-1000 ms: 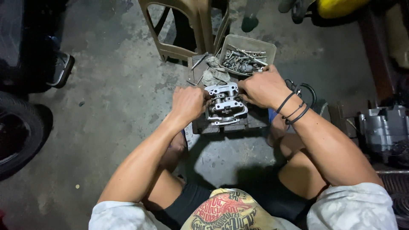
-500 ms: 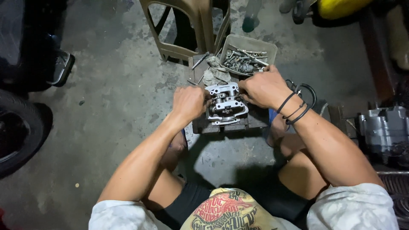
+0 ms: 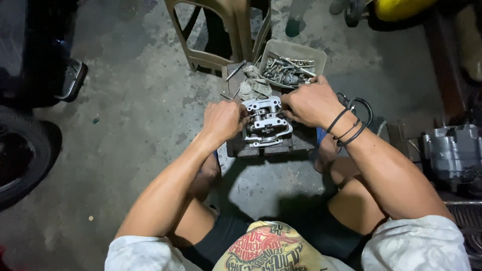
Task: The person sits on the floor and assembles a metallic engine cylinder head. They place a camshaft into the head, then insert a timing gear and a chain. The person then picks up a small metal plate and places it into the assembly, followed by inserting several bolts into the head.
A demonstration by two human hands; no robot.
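Observation:
A silver metal engine part [image 3: 266, 122], a cylinder head by its shape, sits on a dark wooden block [image 3: 261, 147] on the concrete floor. My left hand [image 3: 224, 119] grips its left side. My right hand [image 3: 310, 103], with black bands on the wrist, holds its upper right corner. Both hands are closed around the part. My fingertips are hidden against the metal.
A grey tray [image 3: 293, 65] full of bolts and small tools stands just behind the block, with a rag [image 3: 252, 86] beside it. A beige plastic stool [image 3: 221, 30] is farther back. A tyre [image 3: 22, 155] lies at the left, an engine casing [image 3: 454, 153] at the right.
Both hands stay on the engine part; only a slight shift of the view.

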